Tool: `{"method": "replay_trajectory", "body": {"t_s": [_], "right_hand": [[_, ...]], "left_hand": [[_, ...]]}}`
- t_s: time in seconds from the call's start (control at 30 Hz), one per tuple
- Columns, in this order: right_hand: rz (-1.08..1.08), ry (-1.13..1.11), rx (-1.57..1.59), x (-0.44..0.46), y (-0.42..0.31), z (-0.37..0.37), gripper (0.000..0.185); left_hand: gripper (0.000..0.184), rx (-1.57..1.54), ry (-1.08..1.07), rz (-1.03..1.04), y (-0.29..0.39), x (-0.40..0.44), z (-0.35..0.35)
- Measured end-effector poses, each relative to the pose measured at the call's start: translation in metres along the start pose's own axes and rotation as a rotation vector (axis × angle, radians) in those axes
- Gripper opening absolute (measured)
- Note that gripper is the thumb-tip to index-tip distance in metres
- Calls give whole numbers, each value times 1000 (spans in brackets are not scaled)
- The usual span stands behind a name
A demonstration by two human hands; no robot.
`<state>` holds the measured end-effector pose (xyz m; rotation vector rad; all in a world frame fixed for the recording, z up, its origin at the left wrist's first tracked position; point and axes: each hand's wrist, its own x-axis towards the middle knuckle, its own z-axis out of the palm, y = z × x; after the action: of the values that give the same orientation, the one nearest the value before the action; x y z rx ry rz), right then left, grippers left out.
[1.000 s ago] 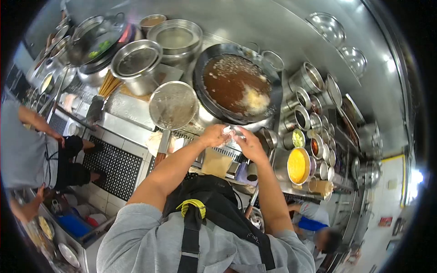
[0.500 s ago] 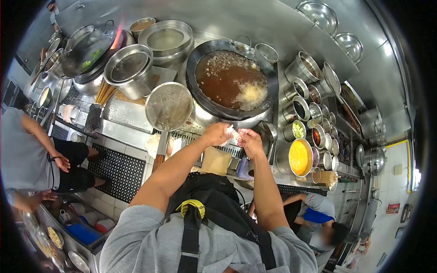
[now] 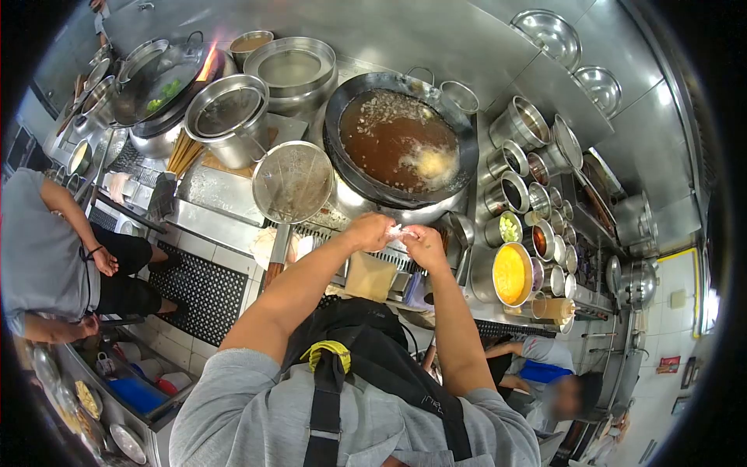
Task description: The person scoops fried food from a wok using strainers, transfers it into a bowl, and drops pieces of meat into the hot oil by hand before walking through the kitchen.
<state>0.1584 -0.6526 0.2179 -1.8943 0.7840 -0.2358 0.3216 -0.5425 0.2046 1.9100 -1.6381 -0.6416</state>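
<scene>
My left hand point(image 3: 372, 232) and my right hand point(image 3: 424, 246) meet just below the front rim of a large black wok point(image 3: 334, 156). Fingers of both are closed on a small whitish, floury piece point(image 3: 398, 232) between them. Brown oil point(image 3: 381, 144) fills the wok, and a pale yellow battered piece point(image 3: 434, 163) bubbles in its lower right part. Left of my hands lies a round mesh strainer point(image 3: 292, 181) with its handle toward me. A tan square block point(image 3: 369, 277) is just below my left hand.
Right of the wok stand several metal containers, one with yellow liquid point(image 3: 512, 274). A second wok point(image 3: 159, 89) with green vegetables and a flame is at upper left. Stacked pots point(image 3: 226, 117) stand between the woks. One person point(image 3: 50, 241) is at left, another point(image 3: 545, 373) at lower right.
My hands have come closer together around the whitish piece, which was stretched between them half a second ago. The person at lower right has shifted slightly.
</scene>
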Motion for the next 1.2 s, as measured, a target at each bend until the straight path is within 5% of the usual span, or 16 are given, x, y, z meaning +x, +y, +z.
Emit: {"method": "replay_trajectory", "body": {"t_s": [0.2,0.3,0.33,0.4,0.63,0.73,0.87,0.97,1.1,1.2], "right_hand": [[-106,226,-46,12,36,7,17],[-49,390,319,12,59,-13,10],[134,391,439,11,57,-27,10],[288,306,649,3,46,-47,13],[324,82,1444,2,44,-57,18],[231,332,1285,5,-18,-58,14],[-110,104,900,17,-90,-76,10],[-405,256,-79,56,-101,-67,28],[-192,156,-983,89,-92,-68,65],[-132,112,-1232,96,-82,-85,56]], "left_hand": [[20,22,69,23,2,1,4],[23,-104,120,-11,-13,0,8],[25,-167,142,-31,-25,-1,9],[27,-355,122,-82,-29,-5,-1],[22,-1147,140,-252,-35,-3,13],[20,-1515,94,-336,-28,-11,1],[16,-1833,37,-282,-18,-21,-8],[11,-1846,67,-255,-15,-22,-8],[15,-1807,34,-172,-25,-16,6],[18,-1850,177,-280,-17,-29,4]]}}
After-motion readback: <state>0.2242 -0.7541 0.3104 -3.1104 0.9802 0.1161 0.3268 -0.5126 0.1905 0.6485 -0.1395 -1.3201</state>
